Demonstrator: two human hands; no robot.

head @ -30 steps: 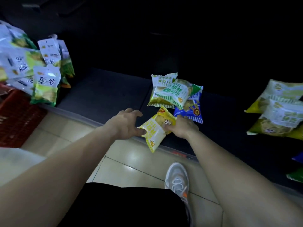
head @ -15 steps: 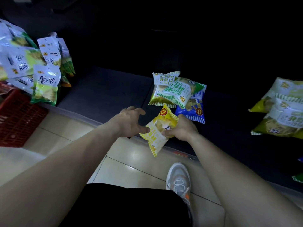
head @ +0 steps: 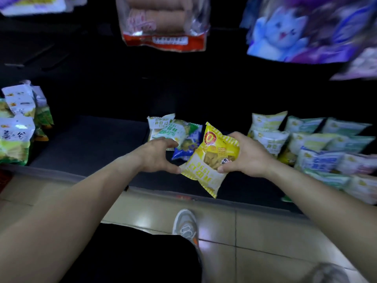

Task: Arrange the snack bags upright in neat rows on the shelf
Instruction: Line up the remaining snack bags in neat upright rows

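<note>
Yellow plastic snack bag (head: 210, 160), gripped by right hand (head: 251, 156), left hand (head: 157, 156) spread wide, should be stood upright on dark shelf (head: 91, 144).

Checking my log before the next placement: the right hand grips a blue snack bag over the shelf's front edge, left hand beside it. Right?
No: the head view shows the snack bag in the right hand is yellow, not blue. A blue bag lies on the shelf behind the left hand. The rest holds.
</note>
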